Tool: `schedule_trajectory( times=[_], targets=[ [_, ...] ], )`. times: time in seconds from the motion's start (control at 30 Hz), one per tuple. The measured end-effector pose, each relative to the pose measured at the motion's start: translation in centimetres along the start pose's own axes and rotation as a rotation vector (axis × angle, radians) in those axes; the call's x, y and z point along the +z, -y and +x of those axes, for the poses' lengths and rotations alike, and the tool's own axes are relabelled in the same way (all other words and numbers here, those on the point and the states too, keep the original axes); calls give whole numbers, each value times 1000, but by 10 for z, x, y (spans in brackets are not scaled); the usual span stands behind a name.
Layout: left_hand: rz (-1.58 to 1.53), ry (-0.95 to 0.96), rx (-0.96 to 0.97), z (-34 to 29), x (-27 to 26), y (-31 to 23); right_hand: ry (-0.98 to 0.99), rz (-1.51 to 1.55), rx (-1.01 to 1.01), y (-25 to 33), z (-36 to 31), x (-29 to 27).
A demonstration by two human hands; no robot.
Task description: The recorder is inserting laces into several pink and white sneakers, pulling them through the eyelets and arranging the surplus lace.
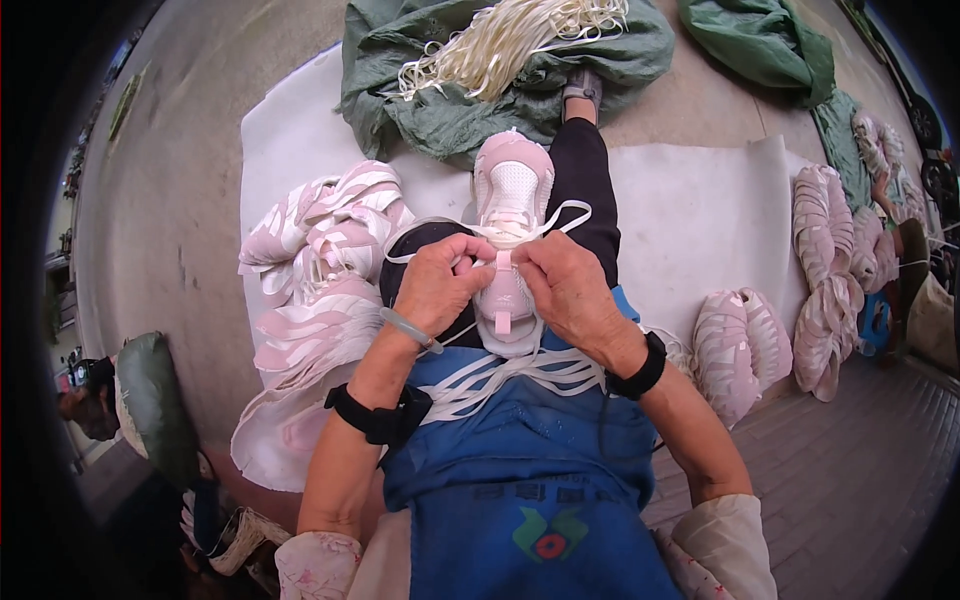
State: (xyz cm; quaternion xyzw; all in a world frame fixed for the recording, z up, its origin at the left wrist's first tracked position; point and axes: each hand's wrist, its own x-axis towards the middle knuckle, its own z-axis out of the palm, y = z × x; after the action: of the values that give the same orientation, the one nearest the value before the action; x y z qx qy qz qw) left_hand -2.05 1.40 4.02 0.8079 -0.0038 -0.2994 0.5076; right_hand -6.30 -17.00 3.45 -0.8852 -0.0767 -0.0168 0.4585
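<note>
Concrete floor with white sheet (pixel 690 210) | left hand (pixel 437 283) and right hand (pixel 570 290) both pinching white lace (pixel 545 222) over pink shoe (pixel 510 215) on lap | loose laces (pixel 520 375) lying on blue apron (pixel 520 450)

I see no screens and no signs. A crumpled green sack (pixel 420 90) lies open on the floor at the top centre, with a bundle of white laces (pixel 500 45) resting on it. A second green sack (pixel 765 40) lies folded at the upper right, well apart from the first. On the blue apron (pixel 480 450) near the lower edge is a printed emblem (pixel 548 535), green shapes around a red circle, under a row of dark print. A small pink tab (pixel 503 322) sits on the tongue of the pink-and-white sneaker (pixel 512 180).
</note>
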Motion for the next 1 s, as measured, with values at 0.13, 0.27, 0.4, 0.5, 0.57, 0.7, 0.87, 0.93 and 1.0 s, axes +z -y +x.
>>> schedule_trajectory(
  times=[0.13,0.27,0.4,0.5,0.57,0.7,0.87,0.93,1.0],
  targets=[
    [80,-59,64,-2,8,-1,-87,-39,11,4,-2,4],
    [194,-97,103,-9,11,-9,-32,-116,-90,7,-3,1],
    [203,-100,170,-6,6,-3,-31,-265,-183,9,1,4],
    [233,-103,214,-5,3,-6,-14,-244,-144,6,4,4],
    [244,-104,216,-5,2,-7,3,-218,-113,7,7,-3],
    [354,-129,328,-4,-5,-1,-46,-176,-141,14,5,-21],
    [-499,73,60,-8,-54,-7,26,-23,-86,32,5,-22],
    [-477,126,52,-10,-56,-6,41,-15,-111,44,10,-5],
    [-343,190,46,-8,-44,1,75,-2,-120,41,12,12]
  ],
)
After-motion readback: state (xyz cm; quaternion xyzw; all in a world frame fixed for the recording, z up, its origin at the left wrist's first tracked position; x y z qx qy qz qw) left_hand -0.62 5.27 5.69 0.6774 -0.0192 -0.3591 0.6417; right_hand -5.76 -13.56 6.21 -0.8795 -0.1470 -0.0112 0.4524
